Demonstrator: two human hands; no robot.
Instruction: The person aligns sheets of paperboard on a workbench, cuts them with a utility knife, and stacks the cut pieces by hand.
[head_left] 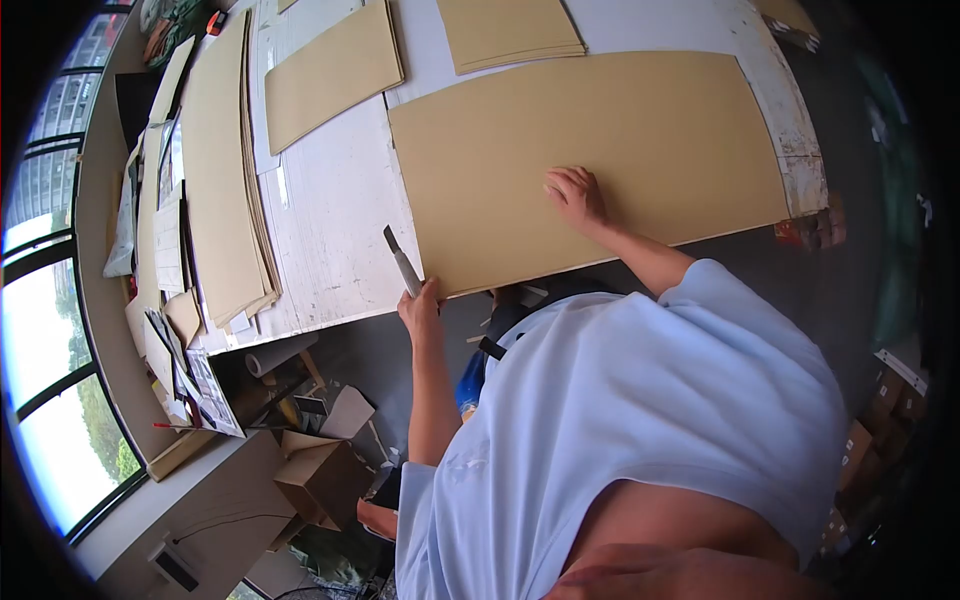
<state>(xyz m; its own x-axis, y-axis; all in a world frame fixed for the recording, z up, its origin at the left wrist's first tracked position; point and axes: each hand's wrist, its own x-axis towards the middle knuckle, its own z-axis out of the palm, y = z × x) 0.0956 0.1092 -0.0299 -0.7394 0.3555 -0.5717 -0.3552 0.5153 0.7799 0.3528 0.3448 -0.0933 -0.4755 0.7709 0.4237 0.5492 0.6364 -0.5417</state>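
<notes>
A large tan board [590,150] lies on the white table, its near long side along the table's front edge. My left hand [422,303] is closed around a grey utility knife [402,262] at the board's near left corner, with the blade end pointing up and away. On the board's surface, right of its middle, rests my right hand [578,198]. Its fingers are loosely bent, and nothing shows in them.
Smaller tan sheets [335,75] and another stack [510,35] lie beyond the board. Long stacked sheets [218,170] sit at the left of the white table [330,240]. A cardboard box [322,482] and clutter are below, near the windows [45,330].
</notes>
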